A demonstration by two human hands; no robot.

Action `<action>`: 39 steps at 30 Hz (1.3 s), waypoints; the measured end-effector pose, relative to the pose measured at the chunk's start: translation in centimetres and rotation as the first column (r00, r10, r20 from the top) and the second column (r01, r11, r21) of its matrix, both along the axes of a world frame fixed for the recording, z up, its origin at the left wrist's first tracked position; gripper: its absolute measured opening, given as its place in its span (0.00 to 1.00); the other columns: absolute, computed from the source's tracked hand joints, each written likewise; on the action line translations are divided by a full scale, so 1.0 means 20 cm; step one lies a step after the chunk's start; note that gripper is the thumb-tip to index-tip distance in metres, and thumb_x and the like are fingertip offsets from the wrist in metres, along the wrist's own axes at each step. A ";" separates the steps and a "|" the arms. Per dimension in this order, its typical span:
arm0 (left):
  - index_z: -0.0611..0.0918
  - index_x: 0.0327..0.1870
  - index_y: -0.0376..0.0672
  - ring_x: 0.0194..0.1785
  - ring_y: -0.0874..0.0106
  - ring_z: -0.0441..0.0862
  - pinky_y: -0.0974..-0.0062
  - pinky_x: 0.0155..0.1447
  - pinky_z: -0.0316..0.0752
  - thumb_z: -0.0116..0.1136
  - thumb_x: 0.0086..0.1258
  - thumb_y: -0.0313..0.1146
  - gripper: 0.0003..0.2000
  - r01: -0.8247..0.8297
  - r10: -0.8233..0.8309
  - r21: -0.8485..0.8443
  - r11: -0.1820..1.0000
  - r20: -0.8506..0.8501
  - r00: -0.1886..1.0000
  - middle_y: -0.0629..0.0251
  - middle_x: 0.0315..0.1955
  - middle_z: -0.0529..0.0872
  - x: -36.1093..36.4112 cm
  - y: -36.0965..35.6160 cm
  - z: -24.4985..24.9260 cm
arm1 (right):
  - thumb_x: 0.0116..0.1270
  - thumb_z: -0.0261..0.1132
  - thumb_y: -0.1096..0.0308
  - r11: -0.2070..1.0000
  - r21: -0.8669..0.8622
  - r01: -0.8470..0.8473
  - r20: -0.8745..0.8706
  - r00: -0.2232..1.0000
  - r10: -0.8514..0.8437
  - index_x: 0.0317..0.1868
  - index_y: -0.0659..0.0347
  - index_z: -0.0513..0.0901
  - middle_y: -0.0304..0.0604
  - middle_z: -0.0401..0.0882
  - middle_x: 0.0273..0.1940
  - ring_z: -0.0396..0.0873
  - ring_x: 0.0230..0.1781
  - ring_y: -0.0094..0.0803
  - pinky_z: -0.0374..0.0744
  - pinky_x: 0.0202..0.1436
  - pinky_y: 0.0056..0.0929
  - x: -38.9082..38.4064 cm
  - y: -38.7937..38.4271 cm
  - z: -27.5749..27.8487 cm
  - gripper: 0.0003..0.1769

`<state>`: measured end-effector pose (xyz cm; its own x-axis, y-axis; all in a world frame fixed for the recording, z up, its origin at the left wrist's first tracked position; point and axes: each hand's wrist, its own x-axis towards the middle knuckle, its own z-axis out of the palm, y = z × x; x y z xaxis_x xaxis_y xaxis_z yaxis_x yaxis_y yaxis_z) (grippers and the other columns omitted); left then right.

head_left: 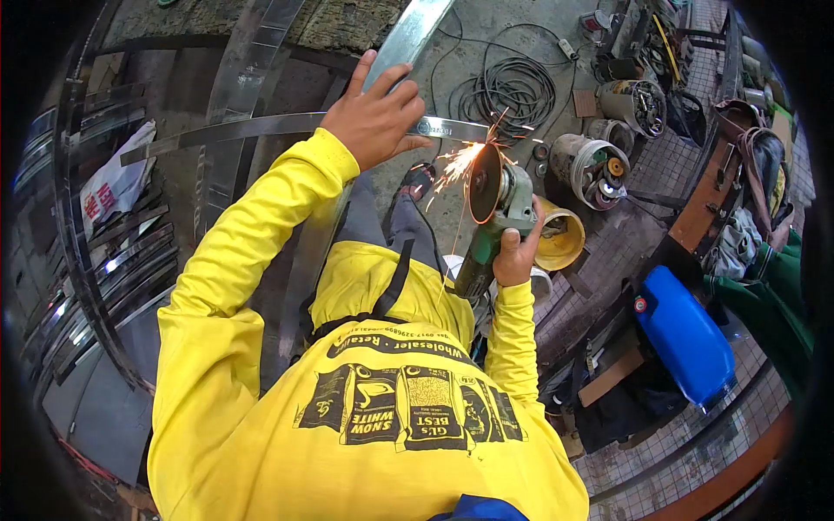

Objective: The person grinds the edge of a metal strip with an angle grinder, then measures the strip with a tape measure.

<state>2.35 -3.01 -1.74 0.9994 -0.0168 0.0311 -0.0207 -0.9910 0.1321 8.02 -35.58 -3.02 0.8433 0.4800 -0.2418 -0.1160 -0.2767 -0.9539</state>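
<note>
My right hand (519, 247) is wrapped around the body of a green and grey angle grinder (483, 252). The grinder's disc (485, 182) touches the right end of a flat metal strip (261, 127), and orange sparks (460, 165) spray from the contact. My left hand (375, 113) lies over that strip with its fingers spread, pressing on it where it crosses a wider metal bar (407, 52). The hand covers part of the crossing. Below the strip, one of my shoes (418, 180) shows on the floor.
A coiled black cable (508, 94) lies on the floor ahead. To the right stand a white bucket of discs (569, 165), a yellow bucket (560, 239) and a blue jerrycan (686, 334). Metal strips (130, 260) and a white sack (117, 178) are at left.
</note>
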 end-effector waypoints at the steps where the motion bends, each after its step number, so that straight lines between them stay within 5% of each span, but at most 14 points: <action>1: 0.78 0.46 0.48 0.77 0.62 0.60 0.40 0.82 0.40 0.51 0.74 0.64 0.25 0.001 -0.001 -0.001 1.000 0.003 1.000 0.65 0.56 0.77 0.00 0.00 0.00 | 0.63 0.62 0.23 1.000 -0.003 0.000 0.008 1.000 0.000 0.74 0.65 0.61 0.48 0.73 0.63 0.75 0.61 0.35 0.73 0.66 0.34 0.00 0.00 0.00 0.58; 26: 0.80 0.46 0.49 0.76 0.62 0.62 0.39 0.82 0.39 0.55 0.71 0.64 0.24 -0.015 0.016 -0.013 1.000 0.038 0.999 0.68 0.53 0.78 -0.01 0.00 -0.02 | 0.65 0.61 0.24 1.000 -0.008 -0.029 0.042 0.999 0.030 0.78 0.65 0.56 0.46 0.70 0.67 0.72 0.64 0.34 0.74 0.66 0.33 0.03 -0.02 -0.03 0.59; 39: 0.79 0.45 0.48 0.76 0.61 0.63 0.38 0.82 0.41 0.57 0.70 0.63 0.24 -0.013 0.014 -0.018 1.000 0.070 0.997 0.67 0.53 0.78 -0.01 0.01 -0.03 | 0.63 0.62 0.23 1.000 0.002 -0.007 0.012 1.000 0.007 0.75 0.64 0.61 0.48 0.72 0.65 0.73 0.63 0.37 0.71 0.68 0.35 0.04 0.03 0.02 0.58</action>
